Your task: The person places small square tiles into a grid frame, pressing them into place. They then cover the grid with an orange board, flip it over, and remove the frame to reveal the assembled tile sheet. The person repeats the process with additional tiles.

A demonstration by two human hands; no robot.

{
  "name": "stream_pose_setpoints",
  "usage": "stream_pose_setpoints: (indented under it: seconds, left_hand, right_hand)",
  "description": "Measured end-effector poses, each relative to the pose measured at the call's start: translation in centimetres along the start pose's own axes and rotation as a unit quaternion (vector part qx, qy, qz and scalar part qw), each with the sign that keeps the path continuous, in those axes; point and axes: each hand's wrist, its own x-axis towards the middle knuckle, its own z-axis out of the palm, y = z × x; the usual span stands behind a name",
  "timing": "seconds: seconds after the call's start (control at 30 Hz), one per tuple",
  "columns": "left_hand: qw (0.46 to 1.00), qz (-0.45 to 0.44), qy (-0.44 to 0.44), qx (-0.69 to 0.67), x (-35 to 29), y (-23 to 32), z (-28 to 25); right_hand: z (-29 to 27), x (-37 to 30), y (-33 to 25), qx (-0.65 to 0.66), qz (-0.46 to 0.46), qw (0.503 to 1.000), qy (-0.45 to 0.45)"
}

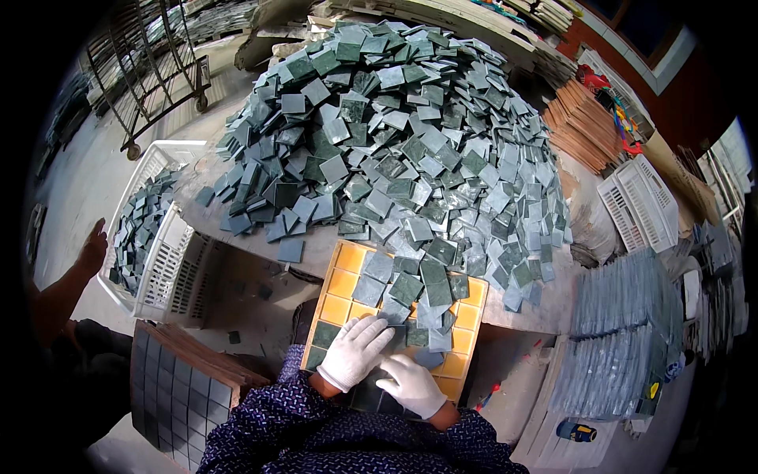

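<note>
A yellow grid tray (pixel 341 282) lies tilted in front of me against the table edge, with square stone tiles in some of its cells. Loose green and grey tiles (pixel 406 289) spill over its far half from the pile. My left hand (pixel 357 353), in a white glove, rests on tiles at the tray's left with its fingers stretched out. To its right, my right hand (pixel 414 385), also in a white glove, is over the near part of the tray; thumb and fingers are apart and no tile shows between them. Dark tiles in the near cells are partly hidden by both hands.
A large tile heap (pixel 387 134) covers the table (pixel 201 170). At left stand a white crate (pixel 178 272) of tiles, stacked tiled sheets (pixel 178 395) and another person's hand (pixel 93 249). Wrapped stacks (pixel 616 332) and a white crate (pixel 641 204) stand at right.
</note>
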Motion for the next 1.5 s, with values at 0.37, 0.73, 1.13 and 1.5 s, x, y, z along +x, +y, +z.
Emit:
stream_pose_setpoints:
  seconds: [0.37,0.73,1.13,1.5]
  left_hand:
    - [0.994,-0.111,0.015,0.004,0.4,-2.8,-3.3]
    - [0.998,-0.016,-0.057,-0.016,-3.9,-4.5,-3.9]
    - [0.995,-0.036,-0.093,-0.026,-3.9,-4.7,-1.8]
    - [0.993,-0.034,-0.113,-0.027,-3.2,-4.4,-1.9]
  right_hand:
    - [-3.2,2.7,1.1,-0.134,-0.027,0.984,0.114]
    - [-0.8,3.9,-0.4,-0.168,0.043,0.978,0.116]
    - [-0.1,3.0,0.9,-0.111,-0.015,0.992,0.062]
    - [-0.5,3.6,0.4,-0.091,-0.032,0.992,0.082]
